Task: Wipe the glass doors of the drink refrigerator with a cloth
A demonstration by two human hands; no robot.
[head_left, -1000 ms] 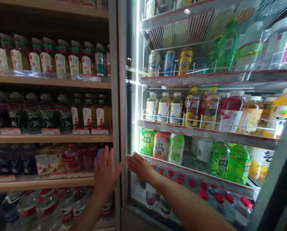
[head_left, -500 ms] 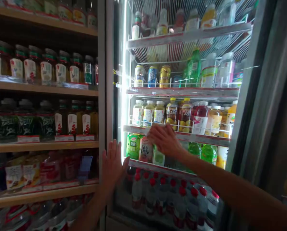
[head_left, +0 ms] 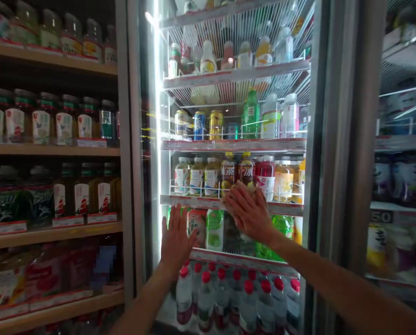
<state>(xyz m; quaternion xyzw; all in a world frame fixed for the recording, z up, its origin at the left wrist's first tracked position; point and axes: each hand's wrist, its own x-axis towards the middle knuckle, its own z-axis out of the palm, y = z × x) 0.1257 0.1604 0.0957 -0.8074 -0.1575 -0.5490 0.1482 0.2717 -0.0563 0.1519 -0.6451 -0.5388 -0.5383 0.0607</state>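
A lit drinks fridge (head_left: 319,139) stands in front of me, its shelves full of bottles and cans behind a glass door (head_left: 228,121). My left hand (head_left: 175,239) lies flat and open against the glass at the left side, level with the green and pink bottles (head_left: 206,228). My right hand (head_left: 249,211) is also open and spread, pressed on the glass over the price rail (head_left: 190,201) below the tea bottles (head_left: 197,174). Neither hand holds anything.
Wooden shelves (head_left: 54,150) with rows of bottled drinks fill the left side. Red-capped water bottles (head_left: 225,298) crowd the fridge's bottom shelf. A second fridge (head_left: 403,186) stands to the right past the grey door frame.
Both hands have moved rightward along the glass, the right one also slightly down. The view has shifted so the fridge now sits central and its door frame stands at the right.
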